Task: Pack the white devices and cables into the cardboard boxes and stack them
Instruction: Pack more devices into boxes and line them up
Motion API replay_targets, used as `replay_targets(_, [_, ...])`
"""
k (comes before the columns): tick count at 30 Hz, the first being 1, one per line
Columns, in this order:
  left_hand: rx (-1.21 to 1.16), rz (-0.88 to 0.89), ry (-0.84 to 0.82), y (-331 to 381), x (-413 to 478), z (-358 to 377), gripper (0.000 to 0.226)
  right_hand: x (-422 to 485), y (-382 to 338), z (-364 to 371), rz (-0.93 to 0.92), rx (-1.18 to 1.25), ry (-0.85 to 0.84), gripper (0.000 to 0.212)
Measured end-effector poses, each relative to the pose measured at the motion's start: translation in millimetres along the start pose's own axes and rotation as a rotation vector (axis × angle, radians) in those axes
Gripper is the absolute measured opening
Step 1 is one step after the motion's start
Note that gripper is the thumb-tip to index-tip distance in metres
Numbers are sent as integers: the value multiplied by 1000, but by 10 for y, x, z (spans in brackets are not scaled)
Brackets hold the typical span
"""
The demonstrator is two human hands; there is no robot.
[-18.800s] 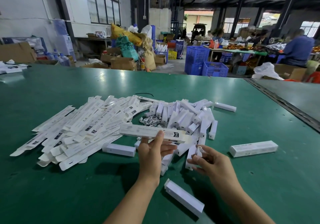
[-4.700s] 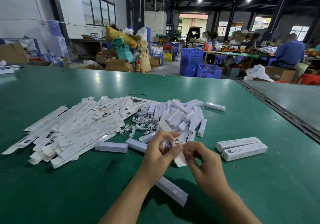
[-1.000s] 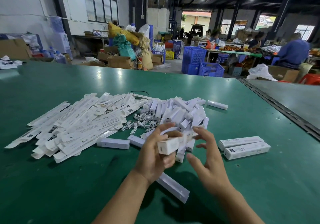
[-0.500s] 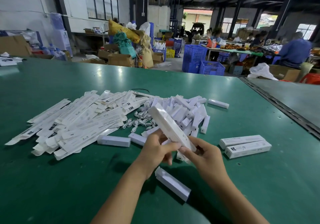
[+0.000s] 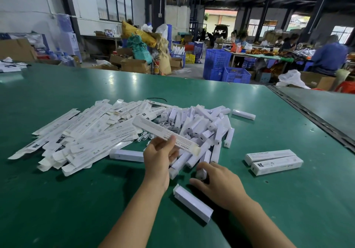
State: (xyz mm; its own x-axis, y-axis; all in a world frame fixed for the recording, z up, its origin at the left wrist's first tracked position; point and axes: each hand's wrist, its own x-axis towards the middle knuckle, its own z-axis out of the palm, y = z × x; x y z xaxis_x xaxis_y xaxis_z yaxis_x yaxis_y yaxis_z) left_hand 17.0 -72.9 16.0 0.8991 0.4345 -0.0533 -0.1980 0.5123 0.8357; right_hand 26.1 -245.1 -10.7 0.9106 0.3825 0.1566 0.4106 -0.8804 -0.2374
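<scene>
My left hand (image 5: 158,156) grips a long white printed box (image 5: 163,132) in the air above the table, its open end pointing right. My right hand (image 5: 217,181) is low over the table, fingers curled round the end of a white device (image 5: 201,174) at the near edge of the heap of white devices (image 5: 201,127). Flat unfolded boxes (image 5: 76,132) lie in a pile to the left. White cables (image 5: 146,135) show between the two piles. Two packed boxes (image 5: 274,161) lie side by side on the right. One white device (image 5: 192,202) lies near my wrists.
The green table (image 5: 57,199) stretches all around, with a metal seam (image 5: 311,117) on the right. A single device (image 5: 243,114) lies past the heap. Blue crates (image 5: 219,63), cardboard cartons and seated people are beyond the far edge.
My right hand has let go of the box and dropped to the devices on the table. My left hand keeps the box, now turned flatter and further left.
</scene>
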Motion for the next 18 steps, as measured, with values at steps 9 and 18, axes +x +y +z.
replay_targets(9, [-145, -60, 157, 19, 92, -44, 16, -118, -20, -194, 159, 304, 444, 29])
replay_targets(18, [-177, -61, 151, 26, 89, -62, 16, -196, -87, -204, 33, 900, 488, 18])
